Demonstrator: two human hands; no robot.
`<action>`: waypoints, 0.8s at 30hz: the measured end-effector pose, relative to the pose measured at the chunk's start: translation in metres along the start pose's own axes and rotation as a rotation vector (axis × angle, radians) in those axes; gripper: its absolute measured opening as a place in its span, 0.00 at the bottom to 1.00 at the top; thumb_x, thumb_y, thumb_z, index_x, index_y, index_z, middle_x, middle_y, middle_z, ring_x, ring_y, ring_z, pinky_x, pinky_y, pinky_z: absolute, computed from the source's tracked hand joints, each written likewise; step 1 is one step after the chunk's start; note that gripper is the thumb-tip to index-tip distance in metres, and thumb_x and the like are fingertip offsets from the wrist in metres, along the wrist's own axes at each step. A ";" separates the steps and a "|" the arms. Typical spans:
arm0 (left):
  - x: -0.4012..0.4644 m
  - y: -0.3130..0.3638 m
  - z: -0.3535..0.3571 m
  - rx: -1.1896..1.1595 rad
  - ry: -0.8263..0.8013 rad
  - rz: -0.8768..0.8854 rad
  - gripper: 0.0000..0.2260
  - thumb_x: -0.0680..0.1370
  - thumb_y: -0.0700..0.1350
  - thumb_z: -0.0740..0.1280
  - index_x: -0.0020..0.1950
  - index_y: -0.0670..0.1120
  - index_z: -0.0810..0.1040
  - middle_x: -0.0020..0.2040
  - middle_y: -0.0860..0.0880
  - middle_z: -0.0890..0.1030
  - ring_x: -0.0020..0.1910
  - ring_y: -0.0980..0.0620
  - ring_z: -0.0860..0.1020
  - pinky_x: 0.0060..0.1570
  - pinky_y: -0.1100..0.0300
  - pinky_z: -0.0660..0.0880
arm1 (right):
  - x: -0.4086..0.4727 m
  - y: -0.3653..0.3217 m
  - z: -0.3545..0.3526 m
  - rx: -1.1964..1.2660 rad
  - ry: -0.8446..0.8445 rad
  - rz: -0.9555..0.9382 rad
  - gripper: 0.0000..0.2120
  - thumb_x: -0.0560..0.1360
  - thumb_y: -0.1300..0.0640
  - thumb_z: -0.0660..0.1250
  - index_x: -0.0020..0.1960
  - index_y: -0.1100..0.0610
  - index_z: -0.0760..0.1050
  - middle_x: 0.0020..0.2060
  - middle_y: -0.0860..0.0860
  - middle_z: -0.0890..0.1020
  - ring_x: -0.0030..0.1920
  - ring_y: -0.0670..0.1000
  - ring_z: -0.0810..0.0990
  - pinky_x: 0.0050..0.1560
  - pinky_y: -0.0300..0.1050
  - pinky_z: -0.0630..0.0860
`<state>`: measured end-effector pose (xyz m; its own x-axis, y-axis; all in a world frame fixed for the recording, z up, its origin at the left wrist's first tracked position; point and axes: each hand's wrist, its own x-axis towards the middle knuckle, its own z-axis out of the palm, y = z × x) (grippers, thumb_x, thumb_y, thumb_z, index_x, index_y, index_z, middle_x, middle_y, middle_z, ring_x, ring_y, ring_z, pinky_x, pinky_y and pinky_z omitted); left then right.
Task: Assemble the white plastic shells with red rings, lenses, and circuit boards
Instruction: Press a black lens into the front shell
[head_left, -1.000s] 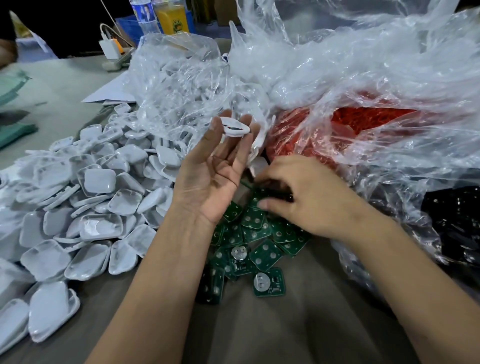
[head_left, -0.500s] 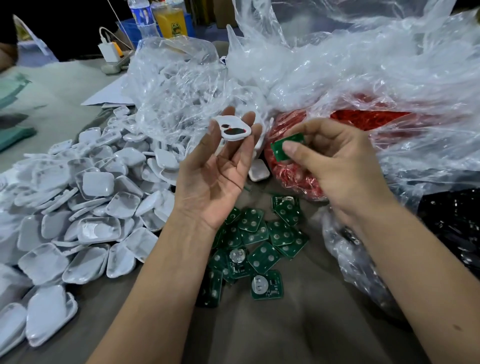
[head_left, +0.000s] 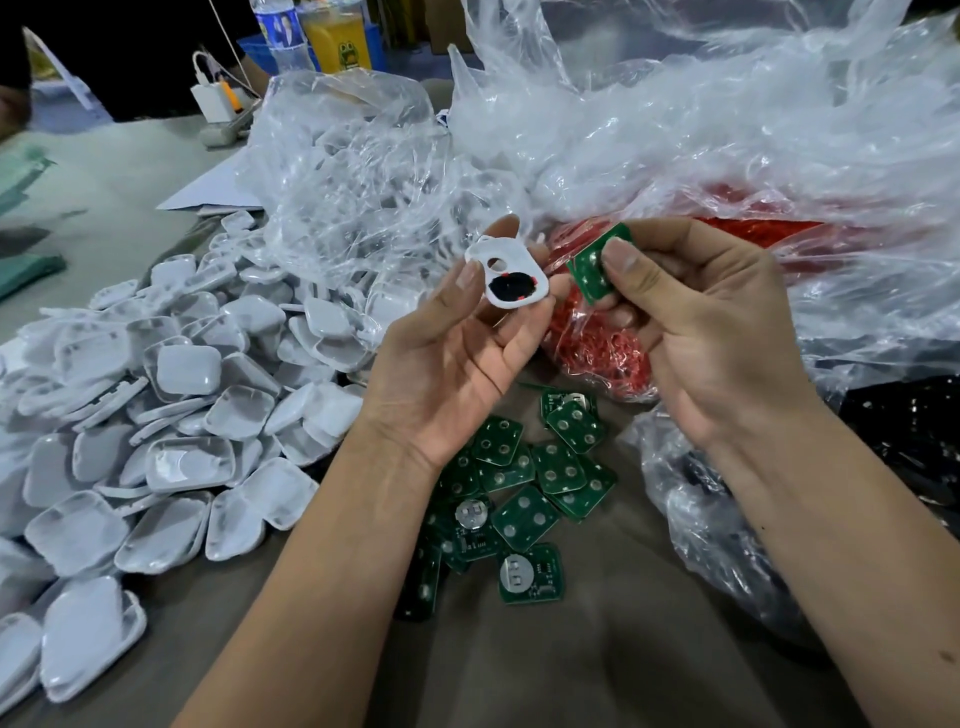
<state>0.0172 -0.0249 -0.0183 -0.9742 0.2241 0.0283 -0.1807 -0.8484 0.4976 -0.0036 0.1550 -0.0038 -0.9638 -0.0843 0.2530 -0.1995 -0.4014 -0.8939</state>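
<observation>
We hold a white shell (head_left: 511, 278) up in the fingertips of our left hand (head_left: 457, 364), with a dark lens and bits of red showing inside it. Our right hand (head_left: 711, 332) pinches a green circuit board (head_left: 597, 267) just beside the shell. More green boards (head_left: 524, 499) lie on the table (head_left: 571, 665) below, and a big pile of white shells (head_left: 156, 415) sits to the left.
</observation>
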 end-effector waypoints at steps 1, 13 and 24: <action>0.000 0.000 0.000 0.001 0.000 0.001 0.18 0.78 0.40 0.65 0.68 0.40 0.79 0.61 0.38 0.80 0.52 0.38 0.85 0.53 0.54 0.84 | 0.000 -0.001 0.000 0.008 -0.002 -0.005 0.08 0.70 0.60 0.75 0.49 0.61 0.82 0.38 0.55 0.86 0.36 0.52 0.80 0.35 0.39 0.77; 0.003 0.002 -0.003 -0.096 0.022 0.079 0.20 0.75 0.41 0.70 0.67 0.40 0.79 0.60 0.39 0.80 0.53 0.42 0.83 0.51 0.57 0.83 | -0.005 0.015 0.003 -1.087 -0.376 -0.180 0.01 0.76 0.54 0.77 0.45 0.51 0.87 0.37 0.38 0.80 0.35 0.38 0.78 0.40 0.29 0.70; 0.007 -0.024 0.010 0.022 0.049 -0.036 0.19 0.74 0.42 0.71 0.65 0.40 0.80 0.58 0.39 0.82 0.51 0.42 0.84 0.47 0.58 0.83 | 0.125 -0.062 -0.019 -1.344 0.363 -0.231 0.05 0.75 0.57 0.71 0.48 0.52 0.86 0.45 0.52 0.87 0.46 0.51 0.85 0.47 0.40 0.79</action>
<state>0.0160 0.0021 -0.0218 -0.9726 0.2300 -0.0325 -0.2134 -0.8292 0.5167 -0.1155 0.1865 0.0764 -0.8366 0.1821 0.5166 -0.1727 0.8073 -0.5643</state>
